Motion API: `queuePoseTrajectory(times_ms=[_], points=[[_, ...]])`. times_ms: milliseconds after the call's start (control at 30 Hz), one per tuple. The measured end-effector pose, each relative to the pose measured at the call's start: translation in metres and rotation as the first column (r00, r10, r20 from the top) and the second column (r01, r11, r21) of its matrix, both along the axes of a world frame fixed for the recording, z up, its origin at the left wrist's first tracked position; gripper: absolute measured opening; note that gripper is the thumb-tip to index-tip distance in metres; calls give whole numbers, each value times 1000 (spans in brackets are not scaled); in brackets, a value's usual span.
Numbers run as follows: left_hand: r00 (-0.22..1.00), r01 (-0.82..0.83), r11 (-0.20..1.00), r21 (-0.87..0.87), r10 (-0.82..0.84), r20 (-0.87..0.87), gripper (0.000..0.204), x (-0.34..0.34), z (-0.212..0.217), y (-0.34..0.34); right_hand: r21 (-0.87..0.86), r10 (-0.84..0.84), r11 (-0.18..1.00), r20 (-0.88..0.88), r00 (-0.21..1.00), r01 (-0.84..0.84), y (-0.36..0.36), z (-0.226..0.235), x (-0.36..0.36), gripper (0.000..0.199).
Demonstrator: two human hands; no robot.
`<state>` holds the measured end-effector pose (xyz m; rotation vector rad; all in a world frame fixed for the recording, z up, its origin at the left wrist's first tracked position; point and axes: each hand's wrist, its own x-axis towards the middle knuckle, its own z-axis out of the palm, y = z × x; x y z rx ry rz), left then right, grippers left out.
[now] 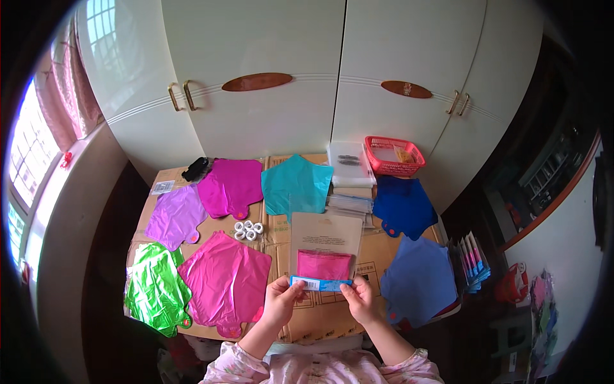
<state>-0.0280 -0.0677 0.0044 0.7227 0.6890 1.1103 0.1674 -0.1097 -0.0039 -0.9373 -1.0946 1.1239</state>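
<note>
Packet [325, 242], clear, with a brown card back, a folded pink sheet [324, 264] and a blue strip [329, 285] along its bottom, is held between both hands above the near half of the cardboard [279, 256], about midway between its left and right edges. Its lower left corner is gripped by the left hand [283, 301], its lower right corner by the right hand [362, 301]. Both hands are closed narrowly on the strip, thumbs laid on its face and pointed inward; the fingers behind are mostly hidden. Whether the packet touches the cardboard cannot be told. Forearms [257, 339] are brought in over the near edge and angled toward each other, the sleeves [238, 368] ending short of the wrists.

Near the left hand, a large pink foil sheet [225, 275] is laid flat, with a green one [155, 288] at the near left corner. Beyond the right hand, a light blue sheet [419, 280] is spread by the right edge. White rings [248, 230] are clustered left of the packet.
</note>
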Motion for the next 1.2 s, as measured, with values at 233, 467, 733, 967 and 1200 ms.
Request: queuePoseTrajectory(times_ms=[233, 467, 733, 967, 1200], points=[[995, 99, 992, -75, -99, 9, 6, -4, 11, 2, 57, -38, 998, 71, 997, 33, -4, 19, -2, 8], [997, 74, 997, -22, -73, 12, 5, -6, 5, 1, 9, -7, 1000, 62, 998, 7, -7, 19, -1, 10], [1000, -25, 999, 31, 24, 10, 4, -2, 2, -1, 47, -10, 999, -14, 1000, 10, 2, 22, -15, 17], [983, 92, 980, -174, -62, 170, 4, -4, 5, -1, 63, -3, 998, 74, 997, -2, -1, 13, -10, 18], [999, 10, 984, -176, -1, 50, 8, 7, 15, -1, 138, -26, 990, 45, 999, 20, -2, 21, -19, 28]])
